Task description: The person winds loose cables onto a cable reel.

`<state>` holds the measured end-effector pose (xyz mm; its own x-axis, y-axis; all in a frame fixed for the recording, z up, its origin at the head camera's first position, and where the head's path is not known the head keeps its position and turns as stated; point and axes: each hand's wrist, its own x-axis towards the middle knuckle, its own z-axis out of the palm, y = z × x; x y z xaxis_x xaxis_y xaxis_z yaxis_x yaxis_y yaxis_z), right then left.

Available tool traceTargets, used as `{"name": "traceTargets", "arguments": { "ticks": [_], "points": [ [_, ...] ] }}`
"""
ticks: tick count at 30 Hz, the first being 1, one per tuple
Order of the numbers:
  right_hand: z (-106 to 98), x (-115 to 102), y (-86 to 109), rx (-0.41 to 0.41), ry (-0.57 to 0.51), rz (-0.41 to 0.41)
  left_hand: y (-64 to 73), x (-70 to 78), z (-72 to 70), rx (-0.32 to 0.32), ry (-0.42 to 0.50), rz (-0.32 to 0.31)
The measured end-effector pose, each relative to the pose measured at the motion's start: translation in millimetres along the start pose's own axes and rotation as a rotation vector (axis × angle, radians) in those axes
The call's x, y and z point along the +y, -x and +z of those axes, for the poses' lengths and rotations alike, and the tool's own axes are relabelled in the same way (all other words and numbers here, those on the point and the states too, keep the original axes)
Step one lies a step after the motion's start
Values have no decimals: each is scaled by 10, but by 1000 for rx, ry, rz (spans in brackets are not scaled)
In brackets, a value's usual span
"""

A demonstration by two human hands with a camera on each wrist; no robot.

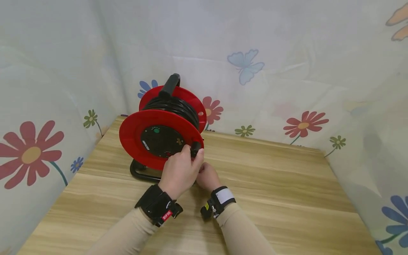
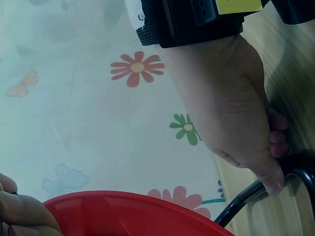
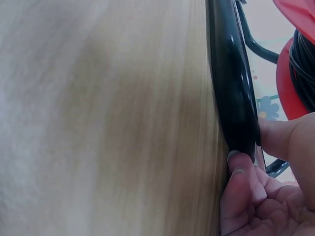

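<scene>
A cable reel with red flanges (image 1: 127, 132) stands on the table, black cable (image 1: 173, 106) wound between them. My left hand (image 1: 178, 171) holds the black winding knob (image 1: 195, 148) near the rim of the front flange, thumb on one side and fingers on the other. Low at the reel's right front corner, my right hand (image 1: 208, 177) pinches the black tubular stand (image 3: 234, 73) between thumb and curled fingers. The left wrist view shows this right hand (image 2: 231, 113) at a bend of the tube, with part of the left hand (image 2: 24, 214) at the lower left.
The reel's black carrying handle (image 1: 170, 86) rises at the top. A wood-grain table (image 1: 271, 187) lies under it, with flower-printed sheeting (image 1: 287, 71) hanging close behind and along both sides. Both wrists carry black straps with small cameras.
</scene>
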<state>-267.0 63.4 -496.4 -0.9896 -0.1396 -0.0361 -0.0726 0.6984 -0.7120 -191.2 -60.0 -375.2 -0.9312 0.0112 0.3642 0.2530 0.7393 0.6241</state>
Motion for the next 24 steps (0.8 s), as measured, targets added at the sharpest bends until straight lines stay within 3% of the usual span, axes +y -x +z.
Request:
{"name": "traceTargets", "arguments": {
  "ticks": [9, 15, 19, 24],
  "points": [
    [3, 6, -29, -2, -3, -63, 10, -20, 41, -44, 49, -25],
    [9, -16, -54, -1, 12, -180, 43, -50, 73, -76, 17, -42],
    [9, -24, -65, -2, 68, -250, 61, -69, 87, -97, -20, -32],
    [-14, -12, -46, 17, 244, -381, 77, -85, 130, -119, -38, -24]
  ]
}}
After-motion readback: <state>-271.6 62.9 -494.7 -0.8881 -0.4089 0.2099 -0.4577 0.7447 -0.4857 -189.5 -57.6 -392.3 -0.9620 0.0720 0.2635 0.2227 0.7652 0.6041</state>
